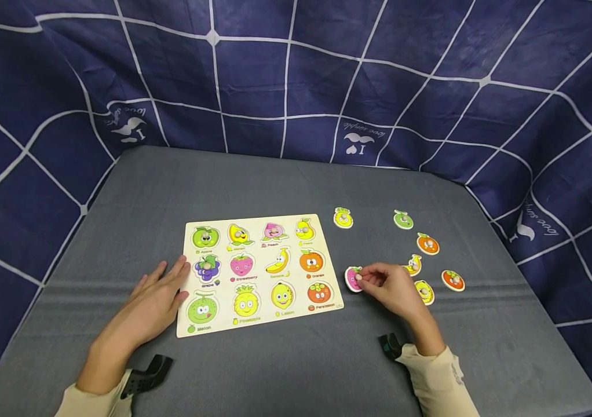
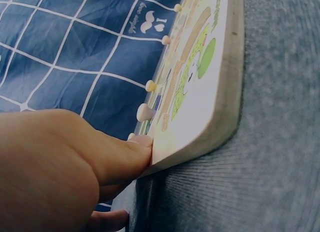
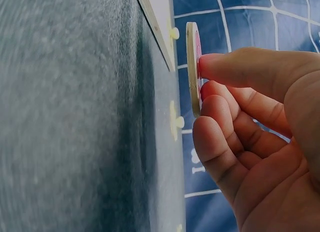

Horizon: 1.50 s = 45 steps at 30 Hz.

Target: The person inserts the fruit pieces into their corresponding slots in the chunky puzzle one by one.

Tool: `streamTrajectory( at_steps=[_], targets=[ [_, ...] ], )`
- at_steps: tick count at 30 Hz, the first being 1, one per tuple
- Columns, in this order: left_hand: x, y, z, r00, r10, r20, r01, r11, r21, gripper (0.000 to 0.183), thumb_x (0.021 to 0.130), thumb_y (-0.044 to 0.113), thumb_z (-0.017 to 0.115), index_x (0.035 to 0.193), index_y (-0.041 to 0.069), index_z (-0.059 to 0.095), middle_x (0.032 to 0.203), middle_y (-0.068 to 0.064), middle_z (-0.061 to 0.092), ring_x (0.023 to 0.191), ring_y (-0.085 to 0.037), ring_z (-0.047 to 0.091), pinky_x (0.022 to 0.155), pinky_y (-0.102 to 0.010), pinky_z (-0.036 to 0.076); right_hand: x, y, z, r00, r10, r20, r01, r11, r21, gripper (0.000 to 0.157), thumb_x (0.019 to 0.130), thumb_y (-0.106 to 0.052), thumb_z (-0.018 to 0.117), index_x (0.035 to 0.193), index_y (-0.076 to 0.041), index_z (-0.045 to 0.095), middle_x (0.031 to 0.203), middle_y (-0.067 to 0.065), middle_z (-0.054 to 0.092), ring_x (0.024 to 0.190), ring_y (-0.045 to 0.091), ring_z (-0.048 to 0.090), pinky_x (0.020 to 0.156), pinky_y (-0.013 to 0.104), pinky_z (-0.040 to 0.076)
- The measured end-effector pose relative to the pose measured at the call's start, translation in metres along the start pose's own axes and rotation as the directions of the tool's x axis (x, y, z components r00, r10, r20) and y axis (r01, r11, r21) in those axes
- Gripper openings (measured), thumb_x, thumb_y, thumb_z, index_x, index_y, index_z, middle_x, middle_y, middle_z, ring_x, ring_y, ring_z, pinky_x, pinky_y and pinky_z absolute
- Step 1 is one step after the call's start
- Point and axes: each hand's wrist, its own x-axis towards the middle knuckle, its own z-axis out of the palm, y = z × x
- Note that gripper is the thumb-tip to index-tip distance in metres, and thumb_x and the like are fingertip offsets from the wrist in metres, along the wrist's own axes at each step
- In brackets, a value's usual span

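A wooden fruit puzzle board point(image 1: 218, 330) lies on the grey table. My left hand point(image 1: 151, 304) rests at its left edge with fingers extended; in the left wrist view the thumb point(image 2: 120, 157) touches the board's corner. Just off the board's right side, my right hand point(image 1: 392, 288) pinches a pink strawberry puzzle piece point(image 1: 351, 279) between thumb and fingers. The right wrist view has this piece point(image 3: 193, 72) raised off the cloth, seen edge-on. Knobbed pieces such as the apple point(image 1: 205, 237) and the grape point(image 1: 207, 267) sit in the board. The strawberry space point(image 1: 242, 264) shows its printed picture.
Loose pieces lie right of the board: pineapple point(image 1: 343, 218), melon point(image 1: 403, 220), orange point(image 1: 428, 244), banana point(image 1: 413, 264), lemon point(image 1: 424, 293) and persimmon point(image 1: 453, 281). The banana and lemon are close beside my right hand. A blue checked cloth point(image 1: 254, 75) hangs around the table.
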Motion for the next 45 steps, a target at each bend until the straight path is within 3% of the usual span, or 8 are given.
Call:
streamTrajectory(
  at_steps=[8,45],
  targets=[
    [0.0,-0.001,-0.001,1.0,-0.003,-0.001,0.003,1.0,0.007,0.055,0.098,0.009,0.058,0.146,-0.009,0.04,0.153,-0.027,0.032,0.136,-0.058,0.024,0.102,-0.074,0.019,0.009,-0.007,0.012,0.998,-0.03,0.056,0.028,0.999,0.039,0.009,0.078,0.0,0.08,0.084,-0.003,0.074,0.067,-0.006,0.063,0.06,0.002,0.055,0.053,0.02,0.047],
    [-0.001,0.003,-0.002,1.0,-0.013,0.006,0.013,1.0,-0.003,0.055,0.098,0.008,0.058,0.146,-0.009,0.039,0.154,-0.027,0.032,0.137,-0.058,0.024,0.103,-0.074,0.018,0.037,-0.028,0.027,0.987,-0.111,0.118,0.106,0.993,0.048,0.007,0.08,-0.005,0.08,0.084,-0.006,0.074,0.068,-0.009,0.063,0.059,0.003,0.056,0.053,0.022,0.048]
  ],
)
